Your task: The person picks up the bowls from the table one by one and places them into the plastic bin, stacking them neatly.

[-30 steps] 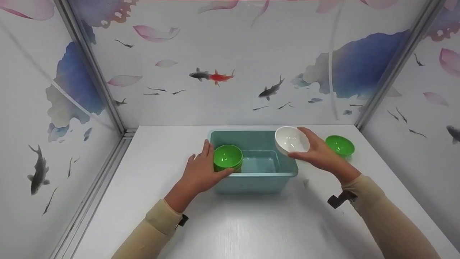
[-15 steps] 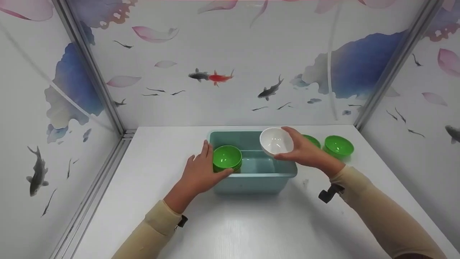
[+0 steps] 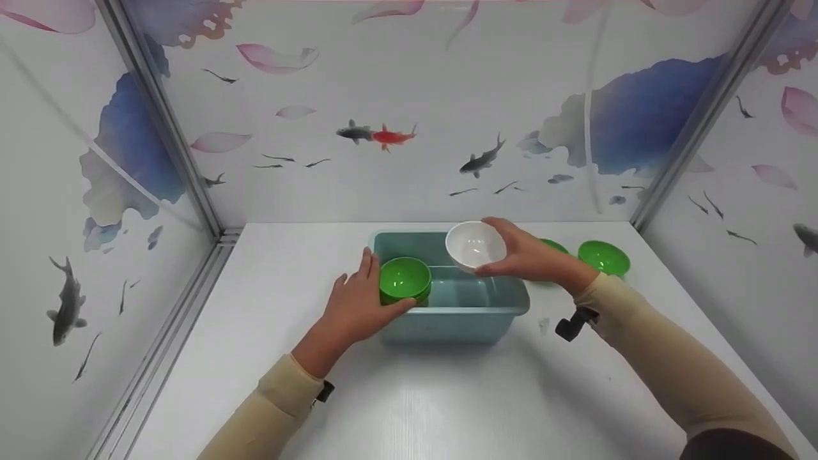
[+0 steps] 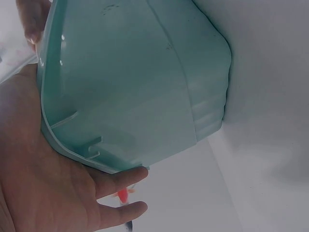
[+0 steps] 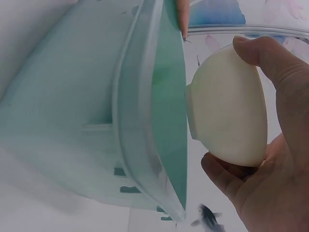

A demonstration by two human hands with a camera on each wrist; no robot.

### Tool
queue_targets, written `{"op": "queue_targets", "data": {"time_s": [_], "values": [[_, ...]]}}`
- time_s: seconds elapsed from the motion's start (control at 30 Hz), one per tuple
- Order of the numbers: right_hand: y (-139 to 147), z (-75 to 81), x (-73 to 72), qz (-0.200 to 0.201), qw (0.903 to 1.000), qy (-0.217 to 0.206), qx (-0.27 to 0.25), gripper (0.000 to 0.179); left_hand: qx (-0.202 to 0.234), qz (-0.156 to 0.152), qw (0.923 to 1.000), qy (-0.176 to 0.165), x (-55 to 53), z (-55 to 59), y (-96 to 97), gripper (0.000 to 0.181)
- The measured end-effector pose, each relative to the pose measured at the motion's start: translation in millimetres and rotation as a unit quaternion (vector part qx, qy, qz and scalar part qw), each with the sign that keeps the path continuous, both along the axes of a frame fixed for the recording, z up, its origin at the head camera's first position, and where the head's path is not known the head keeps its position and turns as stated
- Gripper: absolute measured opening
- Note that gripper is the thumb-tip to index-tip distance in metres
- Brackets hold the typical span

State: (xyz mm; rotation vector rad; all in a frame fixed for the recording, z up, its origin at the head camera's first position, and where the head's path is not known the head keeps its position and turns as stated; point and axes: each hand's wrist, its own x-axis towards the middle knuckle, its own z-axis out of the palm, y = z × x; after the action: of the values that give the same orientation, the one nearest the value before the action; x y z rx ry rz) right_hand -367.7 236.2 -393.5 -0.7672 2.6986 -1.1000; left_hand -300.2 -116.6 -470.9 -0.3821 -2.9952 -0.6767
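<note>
A teal plastic tub stands on the white table. Inside its left end sits a stack of green bowls. My left hand rests flat against the tub's left rim, fingers straight, thumb by the green bowls; in the left wrist view the tub wall lies against my palm. My right hand grips a white bowl by its rim and holds it tilted above the tub's middle. In the right wrist view the white bowl sits between my thumb and fingers, beside the tub's rim.
Two more green bowls stand on the table right of the tub, one in full view and one partly behind my right hand. Printed walls close in the table at the back and both sides.
My right hand has carried the white bowl leftward, from over the tub's right end to above its middle. The left hand has stayed on the tub's rim.
</note>
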Motion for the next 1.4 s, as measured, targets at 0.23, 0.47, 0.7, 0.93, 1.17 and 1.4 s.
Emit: {"op": "queue_targets", "data": {"time_s": [0.23, 0.47, 0.7, 0.93, 1.17, 1.4], "values": [[-10, 9.3, -15.0, 0.028, 0.999, -0.029, 0.02, 0.113, 0.002, -0.005, 1.0, 0.005, 2.4, 4.2, -1.6, 0.127], [-26, 13.0, -30.7, 0.078, 0.9954, -0.036, 0.041, 0.11, 0.001, 0.0, 1.0, 0.003, 0.6, 2.4, -1.7, 0.129], [-35, 8.8, -42.7, 0.091, 0.9937, -0.033, 0.057, 0.111, 0.003, 0.002, 1.0, 0.003, -1.3, -0.5, -0.6, 0.125], [-44, 6.0, -53.1, 0.113, 0.9925, -0.014, 0.043, 0.107, 0.002, 0.005, 1.0, 0.001, -1.5, 1.2, -0.7, 0.125], [-54, 1.7, -62.1, 0.126, 0.9907, -0.019, 0.049, 0.105, 0.004, 0.005, 1.0, -0.005, -0.5, 1.1, -0.5, 0.123], [-65, -0.9, -68.8, 0.134, 0.9899, -0.013, 0.042, 0.105, -0.003, 0.004, 1.0, -0.002, -0.4, 1.8, 0.7, 0.127]]}}
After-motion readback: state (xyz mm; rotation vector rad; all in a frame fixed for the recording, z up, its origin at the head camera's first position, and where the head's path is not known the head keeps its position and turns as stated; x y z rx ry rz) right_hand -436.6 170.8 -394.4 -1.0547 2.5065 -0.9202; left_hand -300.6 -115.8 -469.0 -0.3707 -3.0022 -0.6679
